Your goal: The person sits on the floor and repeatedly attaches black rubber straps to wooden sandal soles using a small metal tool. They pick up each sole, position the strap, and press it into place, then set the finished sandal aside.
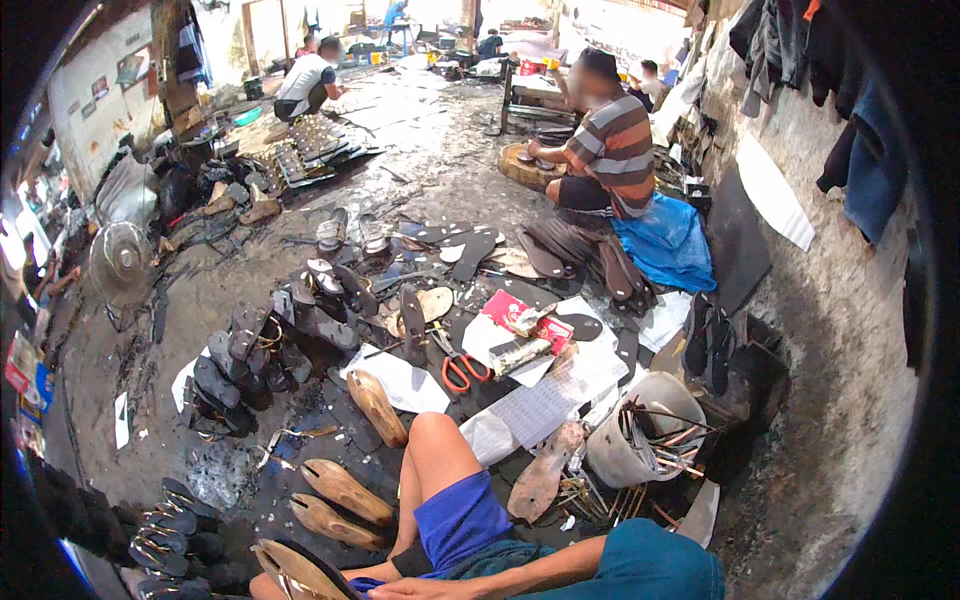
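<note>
My right forearm reaches across the bottom of the view from a teal sleeve, and my right hand (405, 591) lies at the lower edge, cut off by the frame. Its fingers are mostly hidden. Just left of it is a wooden shoe last (300, 568) with dark material along its edge; whether the hand touches it I cannot tell. A patch of skin shows left of that last, too cropped to make out as my left hand or a leg. Two wooden lasts (348, 490) lie beyond it, and another last (376, 405) rests by my bent knee (435, 435).
Orange-handled scissors (463, 370), printed paper (545, 402) and a red box (530, 322) lie ahead. A white bucket (648, 425) of sticks stands right. Dark sandals (235, 365) cluster left, more sandals (172, 530) nearer. A co-worker in a striped shirt (612, 145) sits at a wooden block (528, 168).
</note>
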The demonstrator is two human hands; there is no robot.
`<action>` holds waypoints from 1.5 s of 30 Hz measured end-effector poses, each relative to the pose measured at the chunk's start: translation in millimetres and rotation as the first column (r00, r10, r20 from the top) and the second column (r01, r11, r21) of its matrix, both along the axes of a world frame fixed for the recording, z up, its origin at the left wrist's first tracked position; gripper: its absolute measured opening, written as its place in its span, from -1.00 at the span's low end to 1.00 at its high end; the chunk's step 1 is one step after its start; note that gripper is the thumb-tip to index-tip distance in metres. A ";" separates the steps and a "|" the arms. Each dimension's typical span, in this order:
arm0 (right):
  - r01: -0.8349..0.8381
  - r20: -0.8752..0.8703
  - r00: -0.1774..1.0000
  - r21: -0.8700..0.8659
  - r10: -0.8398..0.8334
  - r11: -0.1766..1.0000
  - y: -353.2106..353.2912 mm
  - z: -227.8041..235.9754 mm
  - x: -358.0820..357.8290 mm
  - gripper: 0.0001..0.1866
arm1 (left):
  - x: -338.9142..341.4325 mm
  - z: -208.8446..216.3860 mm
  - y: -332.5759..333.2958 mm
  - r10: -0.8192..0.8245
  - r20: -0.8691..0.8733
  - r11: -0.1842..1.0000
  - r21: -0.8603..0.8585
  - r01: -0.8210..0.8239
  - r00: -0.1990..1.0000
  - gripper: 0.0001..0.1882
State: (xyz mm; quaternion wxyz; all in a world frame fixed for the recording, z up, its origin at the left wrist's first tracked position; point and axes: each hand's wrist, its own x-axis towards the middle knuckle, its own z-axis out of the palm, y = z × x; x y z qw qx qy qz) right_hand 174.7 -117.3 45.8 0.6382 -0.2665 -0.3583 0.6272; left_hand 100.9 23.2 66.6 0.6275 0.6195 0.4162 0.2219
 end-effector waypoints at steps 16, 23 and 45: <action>-0.465 0.157 0.857 -0.176 0.491 0.868 6.0 -115.3 -36.8 -0.32 | -25.7 28.0 -38.4 -0.016 -0.072 0.998 0.059 0.020 0.997 -0.45; -0.177 -0.351 0.935 -0.314 0.059 0.933 -23.7 -19.5 21.8 -0.06 | -56.0 77.2 -56.1 0.021 -0.410 0.728 0.631 0.267 0.912 -0.51; -0.234 -0.563 0.812 -0.552 -0.151 0.800 -99.8 18.6 38.5 0.13 | -109.6 7.8 -124.5 -0.082 0.290 0.620 -0.734 0.277 0.953 -0.78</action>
